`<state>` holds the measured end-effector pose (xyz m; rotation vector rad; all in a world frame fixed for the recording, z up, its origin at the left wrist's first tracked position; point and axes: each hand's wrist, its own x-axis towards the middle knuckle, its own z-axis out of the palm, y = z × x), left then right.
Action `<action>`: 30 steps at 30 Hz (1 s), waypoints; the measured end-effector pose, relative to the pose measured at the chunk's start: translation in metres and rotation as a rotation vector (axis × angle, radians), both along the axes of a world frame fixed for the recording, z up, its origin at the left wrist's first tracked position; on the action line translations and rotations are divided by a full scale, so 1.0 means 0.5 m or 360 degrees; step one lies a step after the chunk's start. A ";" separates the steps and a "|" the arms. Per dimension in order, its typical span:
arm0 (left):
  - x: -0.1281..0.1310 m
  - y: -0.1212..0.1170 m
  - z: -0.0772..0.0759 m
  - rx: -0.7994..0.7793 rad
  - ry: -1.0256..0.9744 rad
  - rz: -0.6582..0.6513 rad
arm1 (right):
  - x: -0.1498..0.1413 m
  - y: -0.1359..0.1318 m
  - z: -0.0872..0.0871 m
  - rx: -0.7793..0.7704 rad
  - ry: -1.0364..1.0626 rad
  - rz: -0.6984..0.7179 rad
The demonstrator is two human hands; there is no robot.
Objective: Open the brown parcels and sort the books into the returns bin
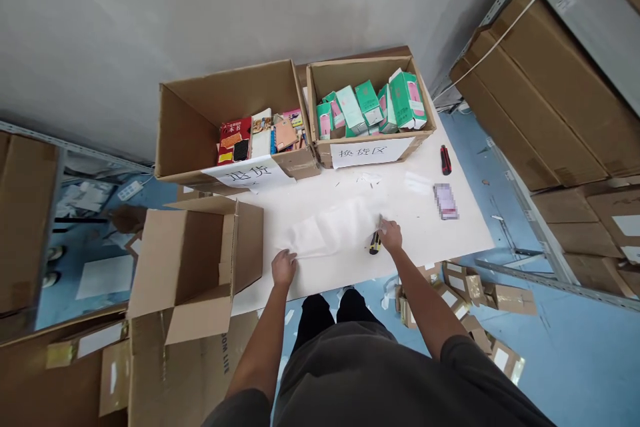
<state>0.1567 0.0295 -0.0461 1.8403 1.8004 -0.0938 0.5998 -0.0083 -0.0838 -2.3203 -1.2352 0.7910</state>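
A white plastic bag (333, 232) lies stretched across the white table (415, 240). My left hand (284, 267) is closed on the bag's left end near the table's front edge. My right hand (391, 235) pinches the bag's right end. A yellow and black utility knife (375, 244) lies just under my right hand, partly hidden by it.
Two open cartons stand at the table's back: the left carton (200, 120) holds books and cards, the right carton (330, 80) holds green boxes. A red cutter (445, 159) and a blurred phone (445, 201) lie at right. An empty carton (190, 267) stands left. Small boxes (475, 307) litter the floor.
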 end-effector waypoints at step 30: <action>-0.177 0.003 0.416 0.0458 -0.1567 0.0201 | -0.588 0.165 0.499 0.0746 0.1250 0.0529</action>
